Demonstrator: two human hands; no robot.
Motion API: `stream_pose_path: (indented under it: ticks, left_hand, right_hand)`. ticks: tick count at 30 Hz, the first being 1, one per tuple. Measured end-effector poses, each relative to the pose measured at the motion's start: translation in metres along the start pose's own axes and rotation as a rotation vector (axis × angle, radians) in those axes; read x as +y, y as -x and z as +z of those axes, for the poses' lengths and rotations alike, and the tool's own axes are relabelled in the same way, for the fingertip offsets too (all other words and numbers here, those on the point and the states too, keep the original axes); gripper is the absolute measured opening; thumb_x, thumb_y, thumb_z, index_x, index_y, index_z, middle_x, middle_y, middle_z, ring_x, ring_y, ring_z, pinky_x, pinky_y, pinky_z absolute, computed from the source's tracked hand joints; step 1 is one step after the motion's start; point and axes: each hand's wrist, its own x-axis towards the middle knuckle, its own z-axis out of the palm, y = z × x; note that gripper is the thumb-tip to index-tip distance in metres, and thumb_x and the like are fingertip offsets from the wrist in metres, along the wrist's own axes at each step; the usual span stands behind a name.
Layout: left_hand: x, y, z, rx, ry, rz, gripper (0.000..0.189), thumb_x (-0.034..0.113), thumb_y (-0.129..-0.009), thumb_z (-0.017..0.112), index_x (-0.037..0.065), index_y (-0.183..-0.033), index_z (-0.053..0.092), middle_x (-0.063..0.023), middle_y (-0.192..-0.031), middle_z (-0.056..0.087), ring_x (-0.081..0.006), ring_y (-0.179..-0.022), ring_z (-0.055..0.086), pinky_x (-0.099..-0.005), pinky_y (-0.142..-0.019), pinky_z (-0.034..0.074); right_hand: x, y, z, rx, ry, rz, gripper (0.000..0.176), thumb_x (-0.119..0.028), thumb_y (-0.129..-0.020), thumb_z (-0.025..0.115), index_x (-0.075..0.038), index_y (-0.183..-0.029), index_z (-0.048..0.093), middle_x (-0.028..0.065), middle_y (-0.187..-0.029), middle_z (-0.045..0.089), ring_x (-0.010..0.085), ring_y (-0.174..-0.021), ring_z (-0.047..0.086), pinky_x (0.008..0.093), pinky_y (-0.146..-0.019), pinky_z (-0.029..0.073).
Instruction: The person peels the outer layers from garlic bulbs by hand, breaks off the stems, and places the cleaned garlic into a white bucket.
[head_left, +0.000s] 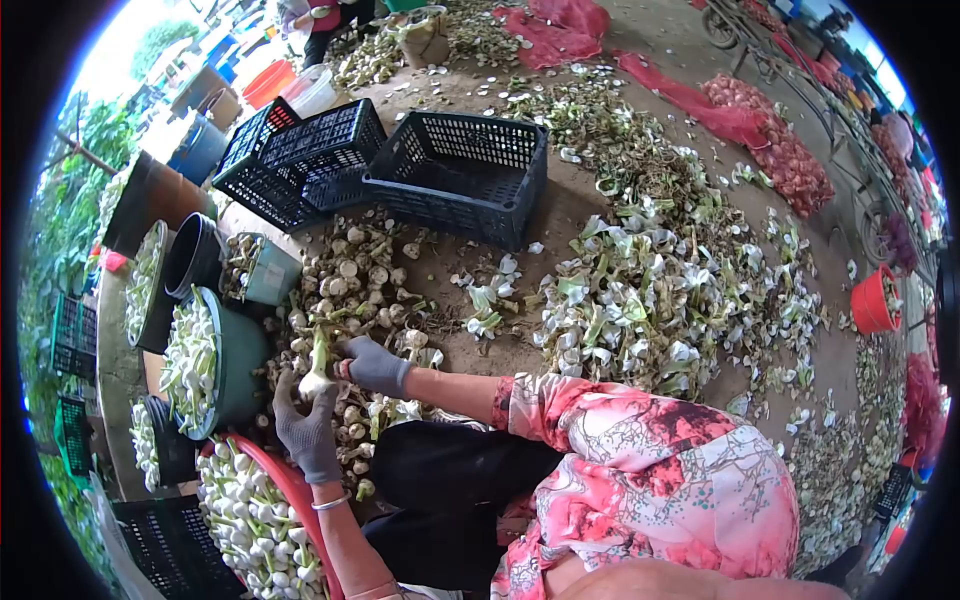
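Note:
My left hand (308,432), in a grey glove with a bangle at the wrist, grips a white garlic bulb (317,384) whose pale green stem points up. Close beside the bulb is my right hand (376,367), also gloved in grey, with its fingers curled. A small red patch shows at its fingertips; what it holds there is hidden. Under and behind both hands lies a heap of untrimmed garlic (350,270) with dry roots. Nearest my left forearm stands a red tub (290,480) full of trimmed white garlic bulbs (250,520).
Left of the heap stand a green tub (237,365) of garlic and a light-blue bucket (273,275). Black plastic crates (455,205) lie beyond. Peeled leaves and stalks (660,300) cover the ground to the right. Red mesh sacks (775,150) and another person (325,20) are farther off.

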Motion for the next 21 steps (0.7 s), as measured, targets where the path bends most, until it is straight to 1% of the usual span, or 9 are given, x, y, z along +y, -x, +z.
stream_pose_path:
  ticks: [3,7,9,11,13,15,16,18,21]
  left_hand:
    - [0.005,-0.003,-0.013,-0.170,0.433,-0.381,0.056,0.007,-0.072,0.072,-0.003,-0.123,0.050,-0.0116,-0.110,0.058,-0.0144,-0.094,0.057,-0.0272,-0.078,0.050]
    - [0.006,0.001,-0.030,-0.262,0.804,-0.406,0.051,0.003,-0.072,0.066,-0.005,-0.120,0.051,-0.0109,-0.109,0.060,-0.0175,-0.093,0.060,-0.0296,-0.080,0.051]
    - [0.001,0.002,-0.031,-0.284,0.832,-0.398,0.046,0.003,-0.076,0.060,-0.006,-0.120,0.051,-0.0115,-0.108,0.060,-0.0193,-0.093,0.062,-0.0304,-0.079,0.052]
    - [0.000,-0.006,-0.034,-0.318,0.682,-0.495,0.042,0.004,-0.079,0.056,-0.006,-0.120,0.050,-0.0123,-0.109,0.060,-0.0201,-0.093,0.062,-0.0310,-0.079,0.053]
    - [0.006,-0.009,-0.030,-0.304,0.791,-0.552,0.039,0.009,-0.086,0.052,-0.007,-0.121,0.048,-0.0133,-0.110,0.059,-0.0190,-0.093,0.062,-0.0309,-0.078,0.052]
    - [-0.002,0.000,-0.013,-0.077,0.815,-0.568,0.036,0.016,-0.087,0.059,-0.003,-0.116,0.052,-0.0094,-0.107,0.059,-0.0178,-0.089,0.062,-0.0295,-0.076,0.052]
    - [-0.001,0.002,-0.014,0.048,0.727,-0.625,0.032,0.018,-0.084,0.064,-0.001,-0.109,0.057,-0.0059,-0.100,0.061,-0.0156,-0.086,0.062,-0.0290,-0.073,0.052]
    - [-0.026,0.002,-0.016,0.107,0.921,-0.645,0.027,0.017,-0.086,0.063,-0.002,-0.105,0.059,-0.0071,-0.095,0.063,-0.0169,-0.085,0.062,-0.0302,-0.071,0.052]
    - [-0.030,0.006,-0.025,0.157,1.202,-0.596,0.024,0.014,-0.092,0.054,-0.005,-0.105,0.058,-0.0119,-0.099,0.062,-0.0209,-0.089,0.062,-0.0350,-0.079,0.054]
  right_hand:
    - [0.005,-0.003,-0.001,-0.077,-0.145,0.143,0.024,-0.001,-0.078,0.045,0.002,-0.096,0.061,0.0045,-0.072,0.060,0.0106,-0.064,0.052,0.0255,-0.057,0.043]
    - [-0.030,0.016,-0.024,-0.409,-1.130,0.413,0.020,-0.006,-0.088,0.048,0.004,-0.102,0.057,0.0097,-0.090,0.063,0.0174,-0.079,0.061,0.0324,-0.073,0.052]
    - [0.017,0.004,-0.027,-0.469,-1.225,0.387,0.025,-0.014,-0.091,0.051,0.003,-0.108,0.053,0.0122,-0.098,0.062,0.0214,-0.088,0.062,0.0369,-0.082,0.051]
    - [0.009,0.004,-0.028,-0.509,-1.174,0.284,0.033,-0.017,-0.089,0.056,0.004,-0.114,0.052,0.0112,-0.103,0.062,0.0213,-0.095,0.063,0.0344,-0.086,0.053]
    - [0.053,-0.008,-0.026,-0.200,-0.982,0.352,0.009,-0.007,-0.084,0.054,-0.001,-0.082,0.060,0.0066,-0.087,0.062,0.0175,-0.076,0.063,0.0295,-0.068,0.054]
    - [0.048,-0.004,-0.013,-0.159,-0.242,0.262,0.015,-0.007,-0.083,0.047,0.000,-0.084,0.060,0.0045,-0.074,0.059,0.0090,-0.067,0.054,0.0254,-0.056,0.047]
    - [0.028,0.000,0.005,-0.059,-0.453,0.349,0.018,-0.006,-0.082,0.048,0.003,-0.087,0.063,0.0039,-0.072,0.059,0.0087,-0.063,0.054,0.0252,-0.054,0.045]
    - [0.023,0.015,0.003,-0.153,0.121,-0.012,0.029,-0.004,-0.081,0.044,0.005,-0.104,0.060,0.0042,-0.075,0.060,0.0077,-0.063,0.053,0.0231,-0.053,0.044]
    - [0.038,0.000,-0.036,0.043,-0.142,0.309,0.030,-0.005,-0.081,0.048,0.003,-0.108,0.059,0.0036,-0.083,0.061,0.0082,-0.068,0.056,0.0211,-0.060,0.047]
